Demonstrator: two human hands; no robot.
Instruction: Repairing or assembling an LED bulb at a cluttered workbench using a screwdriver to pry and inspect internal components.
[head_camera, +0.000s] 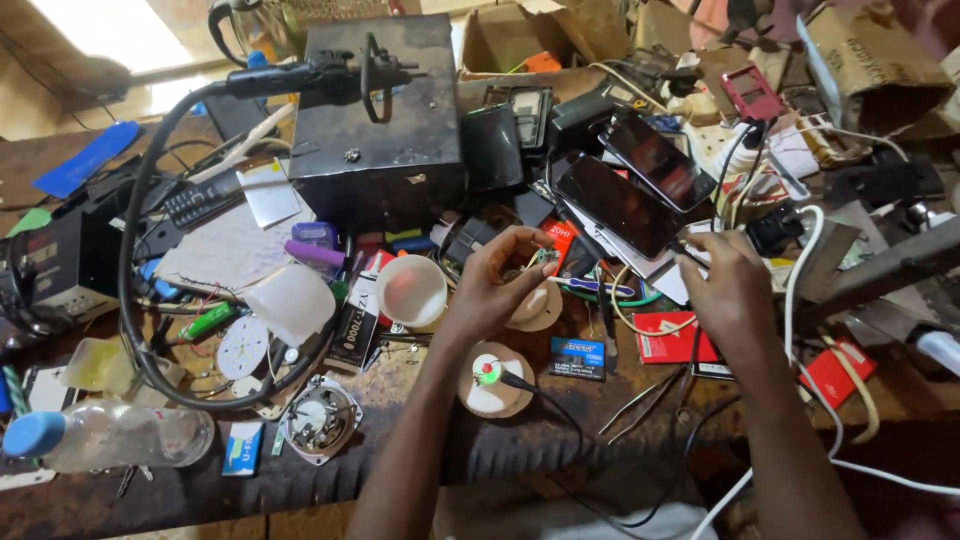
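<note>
Our left hand pinches a small circuit board just above the white lamp base; our right hand, fingers loosely curled around nothing, rests right of it near a phone.

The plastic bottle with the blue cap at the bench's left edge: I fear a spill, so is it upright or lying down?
Lying down. The plastic bottle rests on its side on the bench, blue cap pointing left. How full it is, cannot tell.

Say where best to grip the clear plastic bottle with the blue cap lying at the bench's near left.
Probably around the mid-body of the clear plastic bottle, coming from above: it lies on its side, its rounded barrel exposed on top, blue cap pointing left.
</note>
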